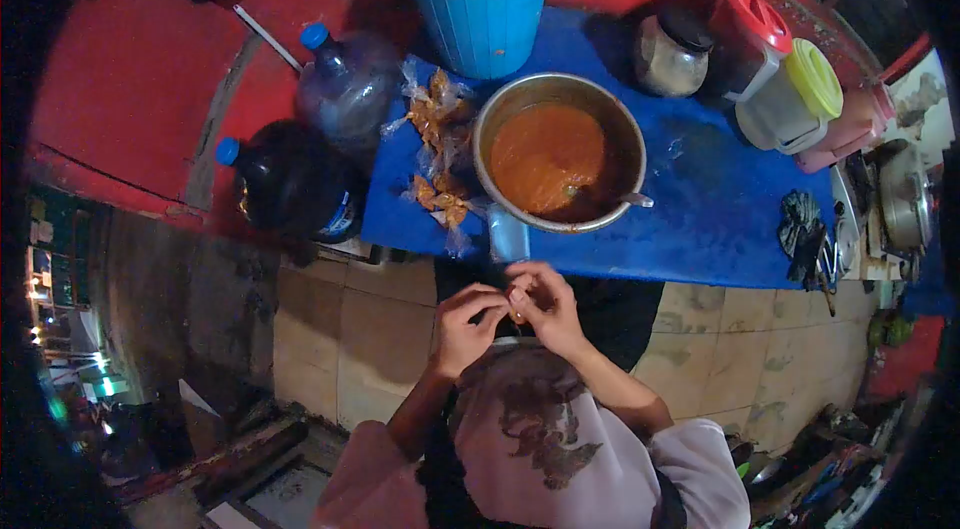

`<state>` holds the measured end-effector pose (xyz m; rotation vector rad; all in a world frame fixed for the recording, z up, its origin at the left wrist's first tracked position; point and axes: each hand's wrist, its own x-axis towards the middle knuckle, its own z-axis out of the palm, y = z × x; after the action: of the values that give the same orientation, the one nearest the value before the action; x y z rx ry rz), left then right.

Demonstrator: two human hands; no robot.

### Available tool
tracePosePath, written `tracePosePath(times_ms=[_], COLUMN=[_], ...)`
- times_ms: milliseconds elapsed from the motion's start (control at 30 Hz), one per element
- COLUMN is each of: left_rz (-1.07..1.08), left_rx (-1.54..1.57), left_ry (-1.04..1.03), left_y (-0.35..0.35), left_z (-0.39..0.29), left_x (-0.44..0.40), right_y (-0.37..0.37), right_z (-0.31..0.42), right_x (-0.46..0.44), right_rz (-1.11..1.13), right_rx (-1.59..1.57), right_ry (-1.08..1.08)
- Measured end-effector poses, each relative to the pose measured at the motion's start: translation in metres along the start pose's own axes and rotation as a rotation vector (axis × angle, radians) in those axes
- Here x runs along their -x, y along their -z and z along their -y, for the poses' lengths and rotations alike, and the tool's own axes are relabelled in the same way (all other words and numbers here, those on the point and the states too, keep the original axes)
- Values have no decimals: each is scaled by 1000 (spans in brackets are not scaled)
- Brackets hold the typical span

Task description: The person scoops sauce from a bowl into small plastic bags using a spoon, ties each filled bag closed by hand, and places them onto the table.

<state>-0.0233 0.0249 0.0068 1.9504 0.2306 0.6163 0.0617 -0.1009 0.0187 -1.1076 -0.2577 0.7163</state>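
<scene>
My left hand (468, 329) and my right hand (546, 309) meet in front of my chest, just off the near edge of the blue table (690, 229). The fingers of both are bent and pinched round a small reddish thing (518, 293), too small to name. Beyond them stands a metal pot (640, 154) of orange-red sauce (548, 157), with a spoon handle (637, 200) over its rim. Left of the pot lie small knotted plastic bags (437, 129) with orange filling. A clear plastic bag (508, 235) lies between pot and hands.
A blue lidded bucket (480, 14) stands behind the pot. Large bottles (345, 89) are at the left. A dark-lidded jar (673, 54) and lidded pitchers (790, 99) stand at the back right. Dark gloves or cloth (800, 224) and utensils lie at the right edge.
</scene>
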Motion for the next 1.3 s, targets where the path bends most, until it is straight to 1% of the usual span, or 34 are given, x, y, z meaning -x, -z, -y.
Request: tracePosePath(times_ms=[33, 100, 133, 167, 200, 233, 267, 300, 367, 400, 433, 467, 500, 533, 567, 600, 633, 700, 733, 767, 800, 833, 900, 1000, 1033, 1067, 1100, 1133, 1167, 1233, 1267, 1300], left_rz=[0, -109, -162, -216, -214, -263, -312, -312, -146, -101, -109, -73, -37, -46, -33, -19, -25, -168, -172, -225, -277, -278, -384, -438, -435, -454, -471, -494, -518, -550, -554, -556], left_rx=[46, 351, 381, 410, 409, 304, 198, 192, -31, -46, -51, -90, -131, -140, -62, 17, 14, 181, 182, 199, 216, 217, 203, 259, 261, 285, 307, 314, 322, 292, 326, 359], left_ry=[25, 340, 329, 319, 317, 301, 285, 285, 90, 111, 112, 53, -6, -6, 46, 96, 96, 167, 167, 221, 273, 272, 154, 105, 106, 163, 224, 219, 208, 237, 233, 229], left_y=[2, 8, 8, 9, 11, 14, 18, 23, 31, 35, 39, 43, 47, 48, 47, 46, 45, 41, 40, 40, 38, 37, 36, 32, 31, 31, 31, 36, 44, 56, 60, 62], left_z=[0, -1, 2, 5, 5, 4, 3, 3, 3, -5, -8, -9, -9, -10, -11, -12, -8, -1, -4, -9, -13, -13, -12, -13, -13, -11, -9, -3, 7, 23, 38, 57], left_x=[-1, -1, -2, -3, -5, -8, -11, -15, -25, -31, -35, -39, -41, -40, -38, -37, -35, -31, -28, -26, -25, -25, -23, -20, -21, -24, -27, -33, -43, -64, -72, -77], right_y=[2, 7, 6, 5, 1, -3, -5, -7, -13, -15, -18, -21, -22, -21, -21, -25, -25, -24, -26, -27, -28, -29, -30, -30, -29, -28, -28, -28, -22, 1, 18, 34], right_z=[-3, -11, -14, -15, -11, -8, -6, -9, -18, -23, -28, -31, -27, -20, -17, -22, -24, -25, -26, -26, -24, -23, -19, -19, -19, -19, -16, -14, -11, -10, -19, -30], right_x=[-2, -8, -12, -17, -23, -28, -31, -33, -38, -38, -36, -35, -34, -32, -30, -32, -34, -34, -33, -33, -33, -33, -30, -32, -32, -35, -38, -41, -43, -47, -51, -55], right_rz=[-1, 123, 187, 187, 241, 293, 357, 358, 412, 419, 434, 445, 459, 438, 413, 363, 370, 390, 376, 379, 371, 359, 360, 363, 363, 355, 276, 200, 196, 50, 88, 87], right_rx=[-1, 631, 649, 649, 754, 856, 881, 876, 926, 923, 615, 309, 306, 215, 126, 351, 350, 738, 713, 717, 787, 855, 882, 922, 936, 938, 838, 739, 742, 1217, 1381, 1380], right_ry=[0, 326, 256, 258, 358, 460, 369, 370, 468, 470, 304, 136, 139, -5, -150, 140, 141, 435, 450, 450, 485, 521, 523, 537, 545, 542, 541, 542, 544, 618, 596, 602])
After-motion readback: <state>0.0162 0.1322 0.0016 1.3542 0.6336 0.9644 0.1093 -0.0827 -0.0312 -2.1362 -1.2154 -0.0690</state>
